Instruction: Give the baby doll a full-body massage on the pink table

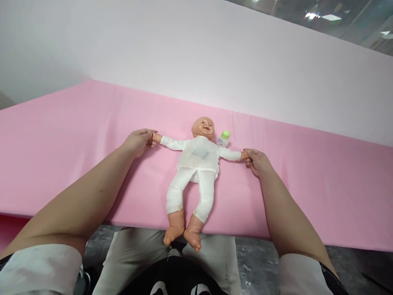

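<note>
A baby doll (pixel 199 157) with a white cloth body lies on its back on the pink padded surface (pixel 70 135), arms stretched out to both sides. Its head points away from me, and its bare plastic feet hang over the near edge. My left hand (pixel 139 142) is closed on the doll's hand at the left. On the other side, my right hand (pixel 258 161) pinches the doll's other hand between thumb and fingers. Beside the doll's head and shoulder is a small clear bottle (pixel 224 139) with a green cap, touched by neither hand.
Behind the pink surface rises a white wall (pixel 190 53), with a glass pane (pixel 325 20) above it at the upper right. The surface's near edge runs just in front of my legs (pixel 132 254). Grey floor (pixel 254 262) shows below.
</note>
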The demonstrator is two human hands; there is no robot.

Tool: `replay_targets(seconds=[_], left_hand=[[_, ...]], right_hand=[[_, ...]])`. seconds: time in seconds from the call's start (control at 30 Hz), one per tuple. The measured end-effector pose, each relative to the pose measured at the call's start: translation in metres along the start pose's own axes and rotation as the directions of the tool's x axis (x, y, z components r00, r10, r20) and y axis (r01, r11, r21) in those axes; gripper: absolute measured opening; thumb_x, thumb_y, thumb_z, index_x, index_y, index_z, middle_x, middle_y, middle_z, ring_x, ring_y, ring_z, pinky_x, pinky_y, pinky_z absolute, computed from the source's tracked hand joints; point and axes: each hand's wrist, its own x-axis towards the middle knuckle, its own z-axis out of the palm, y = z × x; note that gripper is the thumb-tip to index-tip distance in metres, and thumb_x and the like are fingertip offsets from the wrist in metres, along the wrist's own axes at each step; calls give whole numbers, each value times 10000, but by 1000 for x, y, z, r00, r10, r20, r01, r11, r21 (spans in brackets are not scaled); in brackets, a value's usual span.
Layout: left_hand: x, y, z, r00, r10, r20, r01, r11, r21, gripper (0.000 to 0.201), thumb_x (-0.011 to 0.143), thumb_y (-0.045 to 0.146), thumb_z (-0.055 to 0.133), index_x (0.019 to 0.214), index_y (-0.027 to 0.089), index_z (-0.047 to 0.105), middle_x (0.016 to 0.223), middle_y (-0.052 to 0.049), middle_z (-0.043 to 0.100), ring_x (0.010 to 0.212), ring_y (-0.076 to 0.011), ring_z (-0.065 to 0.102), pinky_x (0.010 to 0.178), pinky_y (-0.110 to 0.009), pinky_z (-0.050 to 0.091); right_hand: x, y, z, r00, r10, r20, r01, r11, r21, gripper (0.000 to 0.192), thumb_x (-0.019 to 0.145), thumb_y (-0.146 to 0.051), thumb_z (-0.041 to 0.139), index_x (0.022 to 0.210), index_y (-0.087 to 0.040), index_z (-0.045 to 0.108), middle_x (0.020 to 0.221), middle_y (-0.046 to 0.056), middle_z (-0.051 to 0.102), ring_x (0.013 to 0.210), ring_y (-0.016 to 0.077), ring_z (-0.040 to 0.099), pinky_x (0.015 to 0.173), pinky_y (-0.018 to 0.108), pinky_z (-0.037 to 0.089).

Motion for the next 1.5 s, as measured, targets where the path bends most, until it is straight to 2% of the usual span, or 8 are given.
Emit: replay_targets(seconds=[0.23,0.37,0.57,0.83,1.1,1.3,1.4,1.5], left_hand=[[-5,3,-2,997,-1,76,3,999,-36,321,790,64,775,1105,114,732,875,-84,727,669,-144,668,679,-291,585],[-5,2,-4,994,47,103,-47,999,-4,292,740,91,820,1024,129,768,818,-71,726,588,-112,618,601,-246,538],[-7,3,-1,995,64,71,-68,996,55,162,752,205,829,898,154,779,758,-79,728,539,-120,579,517,-244,481],[-8,5,4,1000,28,8,-29,998,63,84,834,206,775,894,152,749,755,-77,705,528,-125,575,531,-270,496],[-2,1,1,1000,-18,9,18,1000,-8,202,873,87,724,1073,114,735,811,-73,703,642,-146,664,644,-284,583],[-1,-1,-2,999,5,47,-3,999,-45,276,816,43,739,1084,105,715,837,-80,715,664,-150,673,676,-292,575],[-2,-1,-3,997,26,69,-25,1000,-12,280,759,70,795,1027,126,735,796,-67,709,610,-137,643,625,-278,540],[-3,0,-3,995,48,83,-52,998,46,235,733,124,825,951,146,740,732,-58,697,553,-129,605,572,-269,505]], right_hand=[[0,0,-4,998,26,49,-30,995,98,370,692,-173,919,1017,-193,743,834,7,698,598,81,632,558,193,607],[2,2,-3,998,-19,58,17,999,38,400,633,-240,957,939,-190,704,775,-8,694,514,68,562,433,180,499],[1,3,1,998,-45,35,48,995,-93,435,649,-433,969,812,-228,622,499,-78,528,372,74,392,321,194,301],[-3,-3,6,1000,-22,3,22,990,-141,493,774,-675,837,805,-220,650,459,-62,497,348,82,355,308,214,285],[1,0,3,1000,-4,-17,4,1000,-16,307,787,-346,852,1021,-171,756,608,-23,610,449,75,462,381,188,398],[4,3,-6,998,20,51,-25,995,95,390,697,-169,895,1056,-206,747,854,8,693,622,89,626,560,203,585],[5,4,-6,998,7,63,-11,998,61,399,672,-204,925,1015,-216,721,822,-4,685,588,92,610,509,205,560],[4,3,-3,998,-17,54,18,1000,-14,387,650,-301,958,907,-213,682,653,-39,623,472,82,512,389,195,436]])
